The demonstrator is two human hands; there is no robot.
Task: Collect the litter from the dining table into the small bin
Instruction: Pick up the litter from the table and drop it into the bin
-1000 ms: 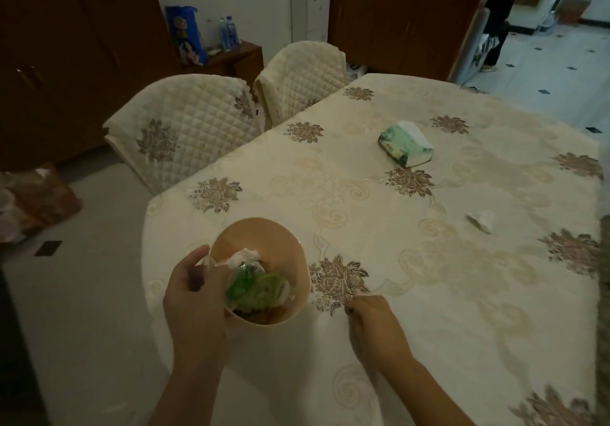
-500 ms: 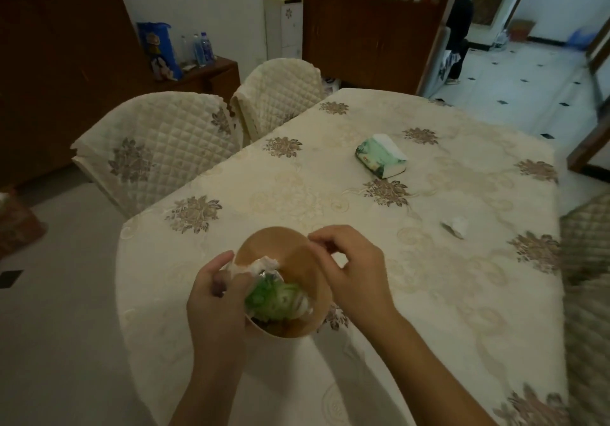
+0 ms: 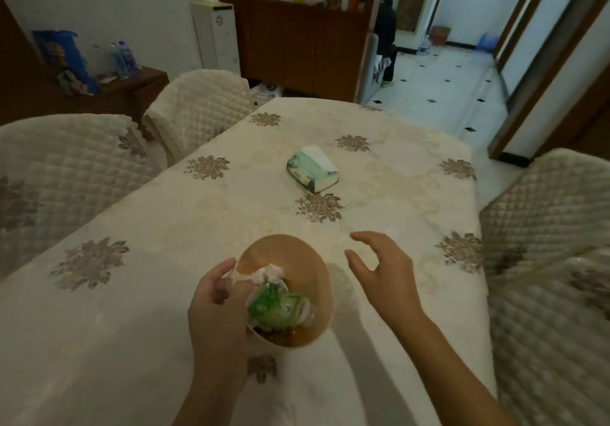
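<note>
left hand (image 3: 219,306) around small bin (image 3: 290,260) (right hand (image 3: 384,270) spread)

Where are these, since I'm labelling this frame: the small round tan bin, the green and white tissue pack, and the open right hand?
small round tan bin (image 3: 290,250), head view, bare inner wall near the far rim
green and white tissue pack (image 3: 312,168), head view, top face
right hand (image 3: 384,268), head view, back of the hand

Left hand (image 3: 219,306) clenched in a grip; right hand (image 3: 384,268) spread, fingers curled.
</note>
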